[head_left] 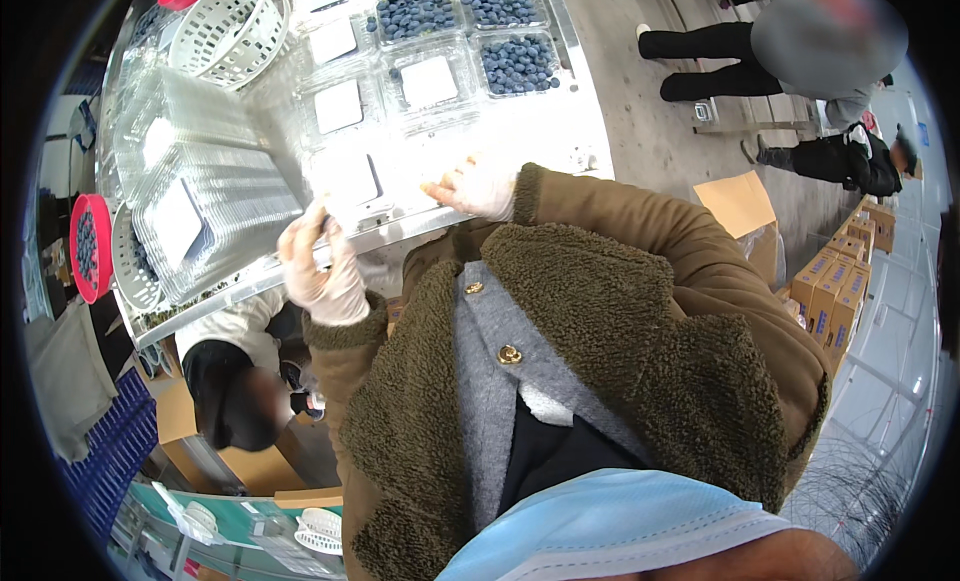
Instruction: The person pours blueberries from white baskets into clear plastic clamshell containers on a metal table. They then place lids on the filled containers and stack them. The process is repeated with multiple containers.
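At the table's front edge, my gloved left hand (325, 269) has its fingers curled in. A small dark spot shows at its fingertips, too small to name. My gloved right hand (472, 189) is low over the bright tabletop to the right, fingers apart, with nothing visible in them. Between the hands, partly lost in glare, lies a clear plastic box with a white pad (345, 178). Beyond it are another padded box (338, 107) and one with a white pad and a few blueberries (430, 83). A box full of blueberries (518, 63) stands farther right.
Stacked clear plastic boxes (225, 216) crowd the table's left side. A white basket (228, 36) stands behind, and a red bowl of blueberries (90, 249) sits at far left. One person (235, 391) is low beside the table; others stand right, near stacked cartons (835, 291).
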### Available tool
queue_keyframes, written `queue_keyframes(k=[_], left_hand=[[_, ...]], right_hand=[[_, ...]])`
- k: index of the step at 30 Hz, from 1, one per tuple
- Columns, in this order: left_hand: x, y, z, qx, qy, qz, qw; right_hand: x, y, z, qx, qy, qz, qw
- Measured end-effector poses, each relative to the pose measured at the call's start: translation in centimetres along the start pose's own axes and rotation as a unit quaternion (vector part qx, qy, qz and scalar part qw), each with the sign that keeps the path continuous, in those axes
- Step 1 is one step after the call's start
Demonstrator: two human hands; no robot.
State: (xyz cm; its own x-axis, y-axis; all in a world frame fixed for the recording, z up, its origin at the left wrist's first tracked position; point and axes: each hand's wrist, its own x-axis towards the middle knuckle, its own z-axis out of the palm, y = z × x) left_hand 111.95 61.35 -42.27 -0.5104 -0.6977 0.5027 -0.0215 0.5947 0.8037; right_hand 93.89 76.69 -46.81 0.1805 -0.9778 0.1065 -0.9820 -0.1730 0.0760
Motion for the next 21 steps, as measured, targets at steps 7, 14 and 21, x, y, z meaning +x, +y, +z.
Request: queue_keyframes(k=[7,14,21], left_hand=[[-0.4,-1.1,6.3,-0.069,-0.162,0.028,0.984],[-0.1,2.0,12.4,0.013,-0.304,0.04,0.952],[-2.4,3.0,20.1,0.128,-0.304,0.065,0.942]], right_hand=[[-3.0,0.4,-0.9,0.121,0.069,0.079,0.987],[-12.0,4.8,-2.4,0.117,0.078,0.24,0.961],[-21.8,10.8,-1.3,0.202,0.131,0.245,0.939]])
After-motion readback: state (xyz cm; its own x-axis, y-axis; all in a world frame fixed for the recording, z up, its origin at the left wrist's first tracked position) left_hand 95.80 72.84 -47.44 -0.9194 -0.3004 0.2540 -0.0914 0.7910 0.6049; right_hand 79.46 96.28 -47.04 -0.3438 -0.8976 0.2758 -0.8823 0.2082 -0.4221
